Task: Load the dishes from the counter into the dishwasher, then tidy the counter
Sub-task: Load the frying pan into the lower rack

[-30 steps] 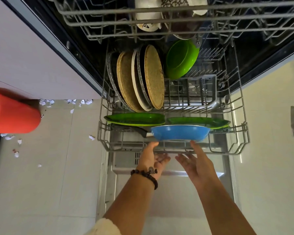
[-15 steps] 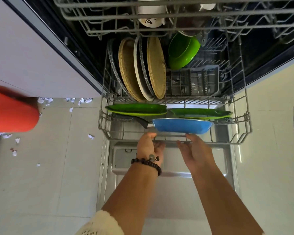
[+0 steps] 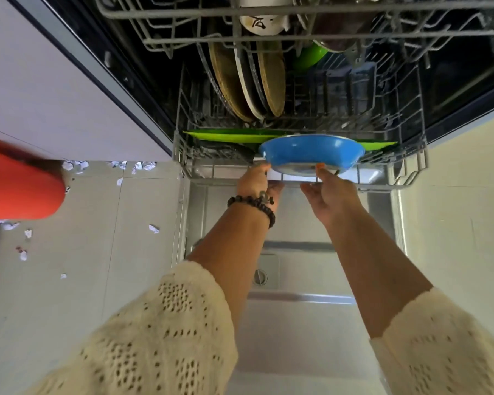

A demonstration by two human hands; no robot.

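Note:
The dishwasher's lower wire rack [image 3: 411, 166] is pushed partway in. A blue frying pan [image 3: 311, 151] lies along its front row, its black handle pointing left. Behind the pan stand two green plates [image 3: 226, 135]. Further back are several woven and speckled round plates [image 3: 271, 81] on edge. A green bowl [image 3: 310, 57] is mostly hidden under the upper rack [image 3: 183, 12]. My left hand [image 3: 257, 182], with a bead bracelet, is curled on the rack's front rail. My right hand [image 3: 330, 192] pinches the same rail just under the pan.
The open dishwasher door [image 3: 297, 323] lies flat beneath my arms. A grey cutlery basket [image 3: 345, 86] sits at the rack's right. A white mug [image 3: 261, 22] hangs in the upper rack. A red container [image 3: 17, 183] juts in at left, with paper scraps [image 3: 131, 166] on the tile floor.
The lower rack has slid further into the dishwasher, with both hands following it forward on the front rail. The green bowl and plate tops now sit under the upper rack.

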